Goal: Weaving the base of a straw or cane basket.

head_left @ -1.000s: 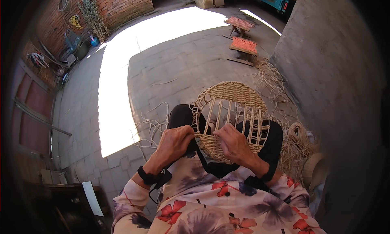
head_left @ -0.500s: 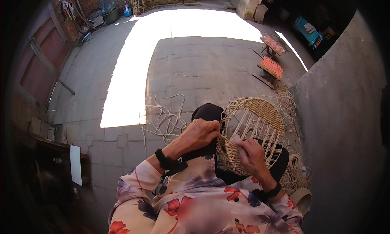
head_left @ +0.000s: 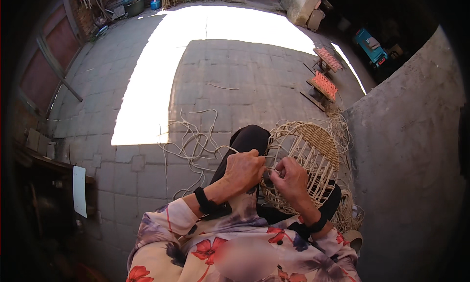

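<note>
On my lap rests a round, tan woven cord piece [head_left: 318,139], like a basket or seat. Its far right part is densely woven, while open strands span the middle. My left hand [head_left: 245,170] is closed in a pinch at the near left rim, gripping a tan cord [head_left: 223,148] that trails away over my knee. My right hand [head_left: 291,178] is pinched closed just beside it, above the near part of the weave. A short stretch of cord seems to run between the two hands; what the right fingertips hold is too small to make out.
Loose cord [head_left: 196,141] lies tangled on the paved floor to the left. A cord coil [head_left: 346,206] sits by my right leg, next to a concrete wall [head_left: 406,150]. Two stools with red woven seats [head_left: 324,85] stand ahead right. A wooden door [head_left: 46,76] is at left.
My right hand has come up off the near part of the weave, turned, and moved closer to my left hand. My left hand has shifted slightly lower, and the cord over my knee now shows.
</note>
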Available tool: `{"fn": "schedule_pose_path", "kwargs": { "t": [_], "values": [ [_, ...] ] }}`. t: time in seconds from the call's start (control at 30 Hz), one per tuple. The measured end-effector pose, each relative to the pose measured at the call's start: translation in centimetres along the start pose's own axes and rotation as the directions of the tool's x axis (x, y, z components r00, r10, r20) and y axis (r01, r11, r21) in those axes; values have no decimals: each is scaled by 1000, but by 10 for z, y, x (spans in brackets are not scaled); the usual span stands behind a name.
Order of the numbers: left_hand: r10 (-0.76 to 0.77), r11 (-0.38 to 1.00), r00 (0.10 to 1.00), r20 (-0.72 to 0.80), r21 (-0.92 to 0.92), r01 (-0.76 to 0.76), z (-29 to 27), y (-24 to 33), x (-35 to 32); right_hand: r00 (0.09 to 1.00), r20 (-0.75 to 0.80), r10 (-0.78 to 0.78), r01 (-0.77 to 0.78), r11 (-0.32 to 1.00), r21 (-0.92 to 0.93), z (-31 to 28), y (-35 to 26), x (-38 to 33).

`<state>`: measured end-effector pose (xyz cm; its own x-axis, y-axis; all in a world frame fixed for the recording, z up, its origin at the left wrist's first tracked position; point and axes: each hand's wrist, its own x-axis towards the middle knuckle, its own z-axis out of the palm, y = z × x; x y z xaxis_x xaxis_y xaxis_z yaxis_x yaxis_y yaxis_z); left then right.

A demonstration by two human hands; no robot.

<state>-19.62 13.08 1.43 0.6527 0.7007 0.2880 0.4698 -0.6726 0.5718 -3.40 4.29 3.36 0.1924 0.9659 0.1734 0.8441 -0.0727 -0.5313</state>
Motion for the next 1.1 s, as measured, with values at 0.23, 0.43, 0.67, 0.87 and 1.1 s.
{"fn": "schedule_pose_path", "kwargs": {
  "t": [0.23, 0.43, 0.67, 0.87, 1.1],
  "values": [
    [131, 986, 990, 44, 103, -135, 2, -4, -9, 996, -78, -31, 16, 981, -195, 14, 0, -1],
    [112, 994, 990, 89, 5, -113, 22, -2, 0, 987, 39, 154, -159, 948, 277, -14, 17, 7],
    [18, 977, 1000, 1, -214, -17, 26, 4, 5, 994, 12, -107, 101, 969, 226, -15, 24, 25],
    [20, 968, 1000, -14, -249, -23, 27, 6, 6, 963, 268, -19, 8, 999, 41, -9, 23, 33],
    [30, 964, 999, -17, -265, -34, 28, 5, 6, 927, 368, -72, -76, 926, 370, -14, 32, 34]
  ]
}}
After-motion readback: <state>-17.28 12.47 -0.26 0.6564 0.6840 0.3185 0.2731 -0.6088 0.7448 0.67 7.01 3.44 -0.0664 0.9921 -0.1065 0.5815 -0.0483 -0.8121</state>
